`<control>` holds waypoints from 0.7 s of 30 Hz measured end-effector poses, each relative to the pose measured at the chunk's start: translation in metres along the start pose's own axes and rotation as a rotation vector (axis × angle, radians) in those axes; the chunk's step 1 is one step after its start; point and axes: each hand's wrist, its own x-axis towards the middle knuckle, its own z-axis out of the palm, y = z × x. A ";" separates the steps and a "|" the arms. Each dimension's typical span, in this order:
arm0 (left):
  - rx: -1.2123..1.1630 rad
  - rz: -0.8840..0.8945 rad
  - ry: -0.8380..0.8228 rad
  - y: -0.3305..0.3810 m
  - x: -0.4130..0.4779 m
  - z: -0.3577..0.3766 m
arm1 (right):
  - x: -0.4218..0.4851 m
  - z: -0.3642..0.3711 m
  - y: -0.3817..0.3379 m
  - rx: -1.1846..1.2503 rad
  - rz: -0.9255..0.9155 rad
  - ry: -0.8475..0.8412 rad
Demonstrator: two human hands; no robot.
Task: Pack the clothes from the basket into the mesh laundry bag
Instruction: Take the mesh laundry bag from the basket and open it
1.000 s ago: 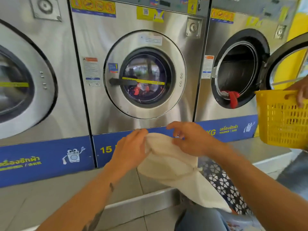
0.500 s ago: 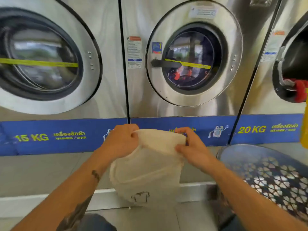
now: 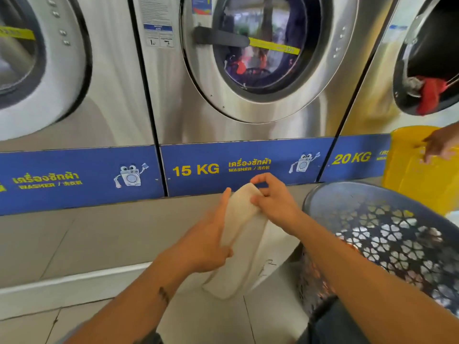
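Hands (image 3: 238,219) pinch mesh laundry bag (image 3: 244,242) upright.

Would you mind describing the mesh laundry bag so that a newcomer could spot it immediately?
Find the middle washing machine, marked 15 KG. Just below that label, the left hand and right hand hold the mesh laundry bag, which hangs toward the floor. It is cream-white soft fabric, unlike the dark perforated basket to its right and the yellow basket beyond.

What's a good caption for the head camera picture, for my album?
Both hands, left and right, hold a white mesh bag beside a grey basket before the washers.
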 end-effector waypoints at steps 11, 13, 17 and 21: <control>-0.337 0.227 0.284 0.055 0.071 0.013 | 0.012 -0.077 0.040 0.208 0.089 0.122; -0.404 0.248 0.322 0.061 0.074 0.012 | 0.014 -0.080 0.054 0.199 0.136 0.052; -0.454 0.287 0.292 0.067 0.071 0.010 | 0.018 -0.075 0.065 0.017 0.083 0.044; -0.464 0.330 0.246 0.072 0.062 0.011 | 0.021 -0.077 0.063 0.040 0.042 0.084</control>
